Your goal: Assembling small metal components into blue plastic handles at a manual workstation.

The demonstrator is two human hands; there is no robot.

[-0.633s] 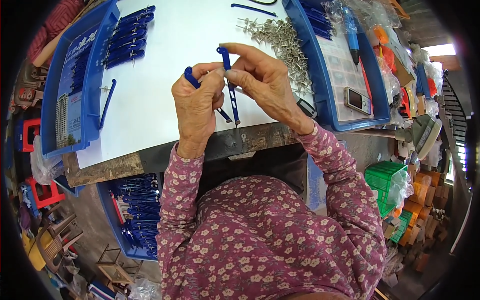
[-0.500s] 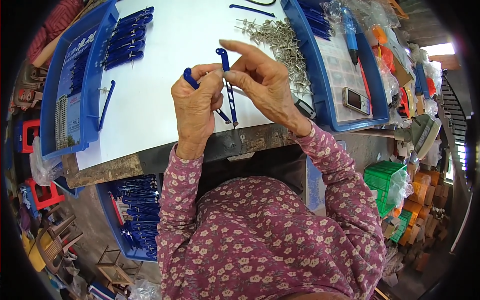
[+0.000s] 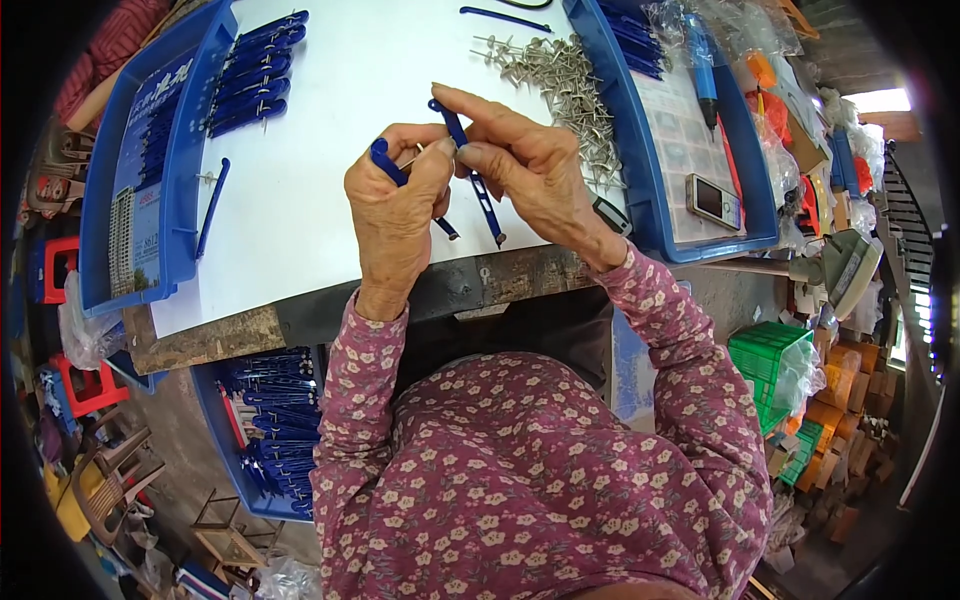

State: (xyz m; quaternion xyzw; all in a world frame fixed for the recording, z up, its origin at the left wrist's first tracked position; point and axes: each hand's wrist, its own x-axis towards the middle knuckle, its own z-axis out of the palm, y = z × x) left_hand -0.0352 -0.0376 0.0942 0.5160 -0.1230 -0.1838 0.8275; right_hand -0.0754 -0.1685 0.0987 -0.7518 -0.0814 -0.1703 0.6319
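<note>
Over the white table sheet my hands meet, fingertips almost touching. My left hand (image 3: 395,215) is closed around a slim blue plastic strip (image 3: 388,163) with a rounded end; its lower tip shows below the fingers. A small metal-looking bit peeks out between those fingers, mostly hidden. My right hand (image 3: 540,175) pinches a second blue strip (image 3: 486,207), which has slots along its length and slants down to the right. The left thumb and fingertip are against it too. To the right of my hands lies a heap of silvery metal pins with flat heads (image 3: 560,80).
Stacked blue strips (image 3: 250,75) lie at the back left, with a single strip (image 3: 213,208) nearer. Blue trays flank the sheet: the left tray (image 3: 185,240) and the right tray (image 3: 650,190), with a phone (image 3: 713,202) in it. A bin of strips (image 3: 280,430) sits below the table edge.
The slotted strip between my hands has tilted, its lower end swinging right. My right index finger has come down onto its upper end, and the right thumb has shifted slightly.
</note>
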